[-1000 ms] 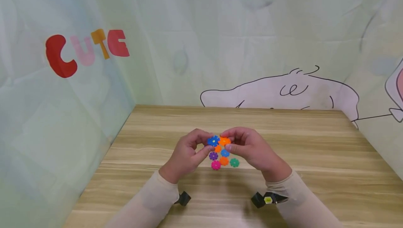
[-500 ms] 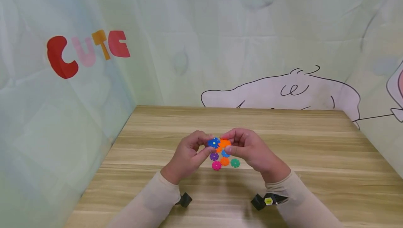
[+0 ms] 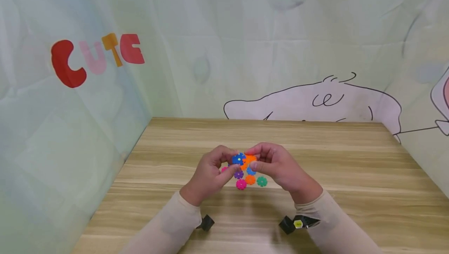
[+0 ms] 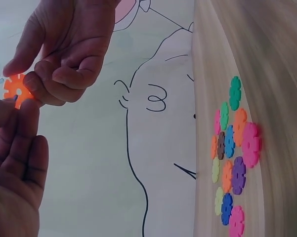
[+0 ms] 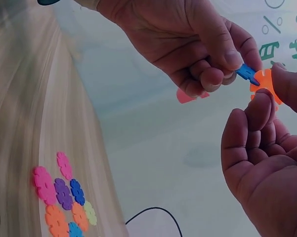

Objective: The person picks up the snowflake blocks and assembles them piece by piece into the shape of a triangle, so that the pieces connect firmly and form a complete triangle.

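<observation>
So there's a light wooden table (image 3: 315, 160) set against a cartoon-printed backdrop (image 3: 245, 51), with red "CUTE" lettering (image 3: 94, 57) up on the wall to the table's left. Both hands are raised just above the middle of the table, fingertips nearly meeting. The left hand (image 3: 210, 174) pinches a blue flower disc (image 3: 239, 158) between thumb and forefinger, and there's a pink disc (image 5: 188, 96) tucked under its curled fingers too. The right hand (image 3: 277, 166) pinches an orange flower disc (image 3: 250, 159), edge to edge with the blue one. Right under the hands, a pile of loose flower discs (image 4: 232, 158) lies flat on the table: pink, purple, orange, blue, green.
</observation>
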`<state>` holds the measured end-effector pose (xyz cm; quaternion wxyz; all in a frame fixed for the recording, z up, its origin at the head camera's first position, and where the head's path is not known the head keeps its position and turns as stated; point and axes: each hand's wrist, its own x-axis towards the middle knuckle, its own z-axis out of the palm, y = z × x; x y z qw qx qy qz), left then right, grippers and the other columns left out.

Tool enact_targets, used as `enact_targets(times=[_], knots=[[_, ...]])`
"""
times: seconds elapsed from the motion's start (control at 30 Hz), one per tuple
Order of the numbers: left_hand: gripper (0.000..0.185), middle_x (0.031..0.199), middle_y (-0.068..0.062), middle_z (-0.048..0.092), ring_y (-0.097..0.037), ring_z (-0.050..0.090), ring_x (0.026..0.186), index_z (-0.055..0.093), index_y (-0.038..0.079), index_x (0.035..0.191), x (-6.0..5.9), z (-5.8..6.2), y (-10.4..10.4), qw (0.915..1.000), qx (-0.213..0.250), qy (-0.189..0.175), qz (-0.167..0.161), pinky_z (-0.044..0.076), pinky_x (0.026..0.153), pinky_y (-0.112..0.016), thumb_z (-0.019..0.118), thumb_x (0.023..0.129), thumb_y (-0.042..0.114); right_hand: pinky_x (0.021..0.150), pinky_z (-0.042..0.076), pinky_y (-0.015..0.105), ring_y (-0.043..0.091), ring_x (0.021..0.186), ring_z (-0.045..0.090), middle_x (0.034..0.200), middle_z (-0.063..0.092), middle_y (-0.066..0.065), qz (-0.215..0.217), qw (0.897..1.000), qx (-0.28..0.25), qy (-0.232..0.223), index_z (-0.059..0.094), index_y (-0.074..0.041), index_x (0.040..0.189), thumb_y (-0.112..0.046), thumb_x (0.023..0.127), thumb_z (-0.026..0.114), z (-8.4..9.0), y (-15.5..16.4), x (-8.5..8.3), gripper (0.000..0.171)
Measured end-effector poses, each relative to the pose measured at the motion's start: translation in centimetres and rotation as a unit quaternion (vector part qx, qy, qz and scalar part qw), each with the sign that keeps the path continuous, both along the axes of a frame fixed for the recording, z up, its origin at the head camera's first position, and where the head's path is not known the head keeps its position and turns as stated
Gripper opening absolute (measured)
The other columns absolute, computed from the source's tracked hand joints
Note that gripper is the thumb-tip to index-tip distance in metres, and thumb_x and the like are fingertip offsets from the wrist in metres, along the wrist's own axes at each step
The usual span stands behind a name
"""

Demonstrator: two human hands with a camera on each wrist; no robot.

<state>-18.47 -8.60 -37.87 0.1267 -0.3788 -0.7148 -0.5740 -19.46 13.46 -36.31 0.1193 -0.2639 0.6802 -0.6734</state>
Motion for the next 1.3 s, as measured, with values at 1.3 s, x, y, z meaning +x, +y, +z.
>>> enact_targets(times=[1.3], knots=[[0.033, 0.089, -0.008, 0.062, -0.017, 0.056, 0.079, 0.061, 0.0, 0.113, 0.7, 1.9, -0.1, 0.9972, -0.024, -0.029, 0.064, 0.054, 0.072, -0.044, 0.071, 0.082, -0.005, 0.057, 0.046, 0.031, 0.018, 0.066, 0.053, 0.071, 0.059, 0.001, -0.056, 0.903, 0.422, 0.053, 0.075, -0.02, 0.096, -0.022, 0.079, 0.081, -5.8, 2.6, -5.0, 0.019]])
